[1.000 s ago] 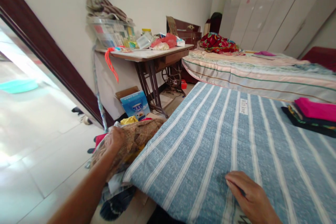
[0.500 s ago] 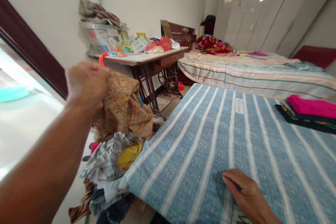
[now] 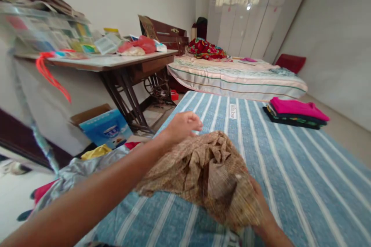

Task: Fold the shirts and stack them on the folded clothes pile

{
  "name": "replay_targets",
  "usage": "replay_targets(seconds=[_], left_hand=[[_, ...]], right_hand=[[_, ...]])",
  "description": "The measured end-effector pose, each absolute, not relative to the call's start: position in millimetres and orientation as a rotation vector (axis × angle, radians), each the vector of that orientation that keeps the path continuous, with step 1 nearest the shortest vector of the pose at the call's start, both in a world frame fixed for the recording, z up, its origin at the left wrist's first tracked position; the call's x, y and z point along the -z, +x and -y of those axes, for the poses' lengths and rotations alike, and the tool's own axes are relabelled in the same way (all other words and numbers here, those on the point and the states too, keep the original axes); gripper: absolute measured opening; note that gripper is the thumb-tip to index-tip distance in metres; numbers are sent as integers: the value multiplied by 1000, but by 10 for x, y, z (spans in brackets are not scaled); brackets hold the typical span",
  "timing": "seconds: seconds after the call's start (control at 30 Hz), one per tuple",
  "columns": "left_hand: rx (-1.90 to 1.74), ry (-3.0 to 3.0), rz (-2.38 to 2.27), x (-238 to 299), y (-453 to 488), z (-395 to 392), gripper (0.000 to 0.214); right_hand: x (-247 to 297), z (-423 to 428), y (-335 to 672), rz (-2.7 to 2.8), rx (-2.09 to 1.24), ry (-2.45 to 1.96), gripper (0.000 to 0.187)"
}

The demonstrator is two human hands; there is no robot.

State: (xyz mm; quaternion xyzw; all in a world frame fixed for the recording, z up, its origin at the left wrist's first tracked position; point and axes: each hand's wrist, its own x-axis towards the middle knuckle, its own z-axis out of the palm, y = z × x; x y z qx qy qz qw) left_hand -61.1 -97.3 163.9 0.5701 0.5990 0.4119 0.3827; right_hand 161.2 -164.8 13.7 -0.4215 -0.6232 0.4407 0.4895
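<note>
A crumpled brown checked garment (image 3: pixel 214 173) lies over the near part of the blue-and-white striped sheet (image 3: pixel 286 158). My left hand (image 3: pixel 185 125) is just above its far left edge, with fingers loosely bent and apart and no cloth visibly gripped. The garment covers the fingers of my right hand (image 3: pixel 262 204), so its grip is hidden; only the back of the hand and the wrist show at the garment's right edge. What kind of garment it is cannot be made out.
Folded clothes (image 3: pixel 298 112) with a pink one on top sit at the right. Left of the sheet is a heap of grey and yellow clothes (image 3: pixel 87 164), near a blue box (image 3: pixel 107 127). A cluttered sewing-machine table (image 3: pixel 98 63) and a bed (image 3: pixel 232 75) stand beyond.
My left hand has swung right from beside the clothes heap, bringing the checked garment onto the striped sheet. The garment now covers my right hand's fingers. The view has turned left.
</note>
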Motion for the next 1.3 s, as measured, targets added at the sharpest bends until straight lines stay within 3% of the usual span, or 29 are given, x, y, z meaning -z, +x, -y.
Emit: replay_targets(seconds=[0.1, 0.17, 0.3, 0.5, 0.7, 0.9, 1.1, 1.3], left_hand=[[-608, 1956, -1594, -1285, -594, 1001, 8], [-406, 2238, -1482, -1158, -566, 1071, 10], [-359, 2520, -1243, -1027, -478, 1147, 27], [-355, 2651, -1388, -925, -275, 1041, 46], [-17, 2580, -1740, -904, -138, 883, 22], [-339, 2386, -1900, -1027, -282, 804, 24], [-1045, 1707, -1705, -1406, -325, 784, 17], [-1301, 1199, -1199, -1674, -329, 799, 21]], right_hand=[[-92, 1707, 1715, 936, -1546, -1110, 36], [-107, 1741, 1748, 679, -1679, -1104, 36], [-103, 1749, 1782, 475, -1758, -1016, 43], [-77, 1732, 1800, 395, -1725, -1061, 48], [-239, 1724, 1918, 505, -1729, -1039, 36], [-173, 1667, 2136, 389, -1675, -977, 45], [-283, 1590, 2230, 367, -1680, -849, 61], [-432, 1542, 2338, 431, -1478, -782, 47]])
